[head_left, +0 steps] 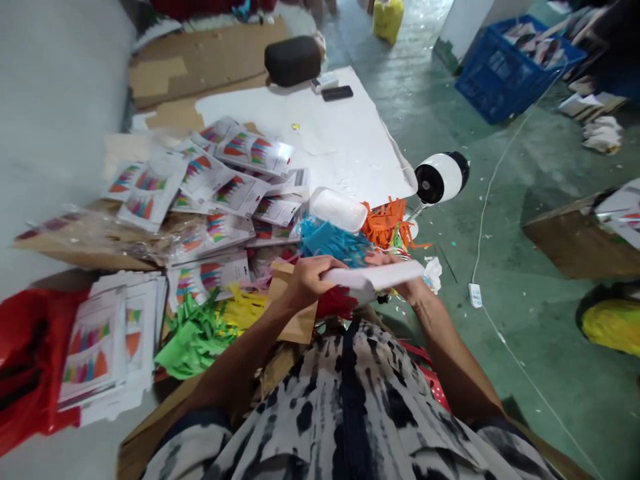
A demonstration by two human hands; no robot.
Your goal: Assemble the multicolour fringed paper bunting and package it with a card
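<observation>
A white folded card or packet (385, 275) spans both hands just in front of my body. Its left end is gripped by my left hand (311, 279), thumb on top. My right hand (407, 283) grips the right part, with its fingers partly hidden behind the white sheet. Beyond the hands lie blue tissue fringe (334, 241) and orange tissue fringe (386, 223). Yellow fringe (244, 308) and green fringe (193, 343) sit to the left, beside a brown cardboard piece (295, 320). A white plastic tray (338, 209) rests behind the blue fringe.
Printed packets (227, 177) are heaped on the left, near a stack of printed cards (95, 347). A white board (345, 147) carries a black phone (337, 93) and a dark case (293, 60). On the floor stand a white-and-black fan (445, 177) and a blue crate (493, 73).
</observation>
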